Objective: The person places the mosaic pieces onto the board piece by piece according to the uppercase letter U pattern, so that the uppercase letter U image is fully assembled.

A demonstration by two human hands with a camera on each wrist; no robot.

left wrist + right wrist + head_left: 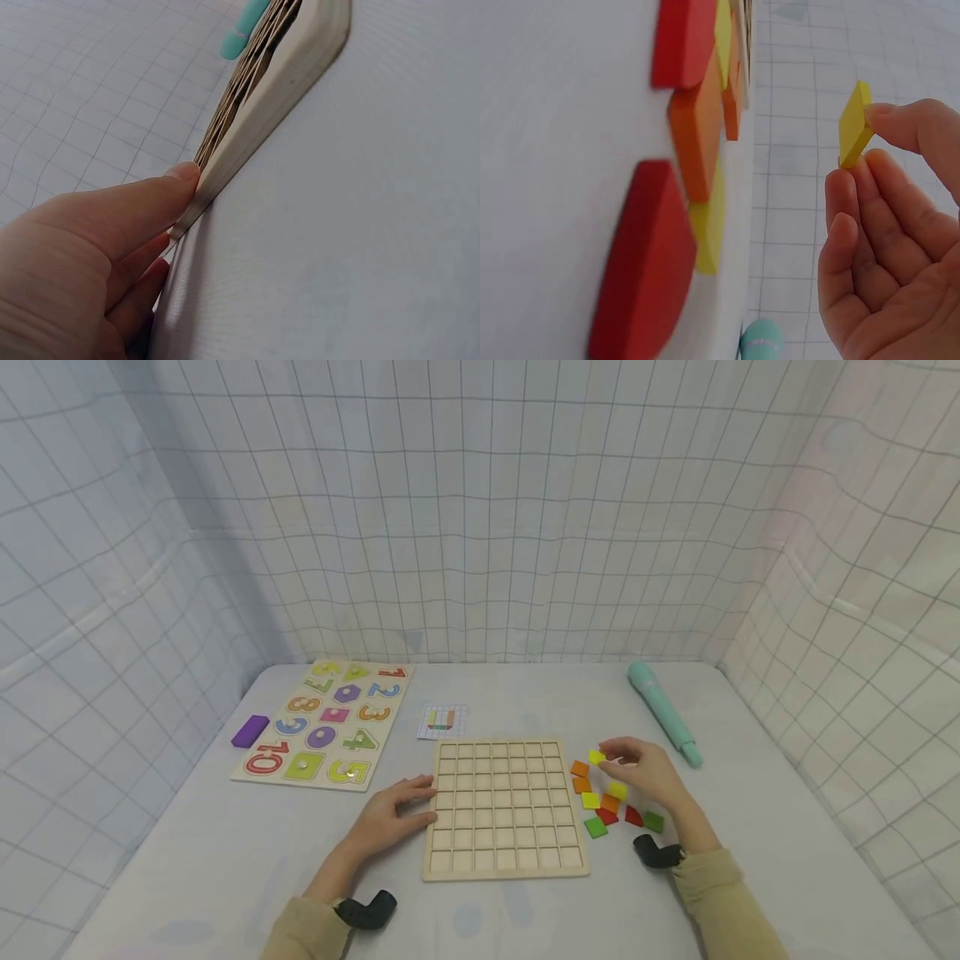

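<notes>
A square wooden grid board (506, 874) lies in the middle of the table. My left hand (392, 817) rests at its left side, thumb and fingertips against the frame. In the left wrist view the thumb (150, 206) touches the board's wooden edge (262, 105). Right of the board, my right hand (645, 770) pinches a yellow square tile (854, 124) between thumb and fingers, raised above the table. Below and beside it lie loose tiles: orange squares (581, 768), yellow squares (590, 801), red pieces with a curved edge (633, 816) and green squares (596, 827).
A pattern card (442, 722) with a small coloured figure lies behind the board. At the left are a number puzzle board (322, 727) and a purple block (251, 732). A teal microphone-shaped object (663, 710) lies back right. Grid-patterned cloth walls (487, 527) enclose the table.
</notes>
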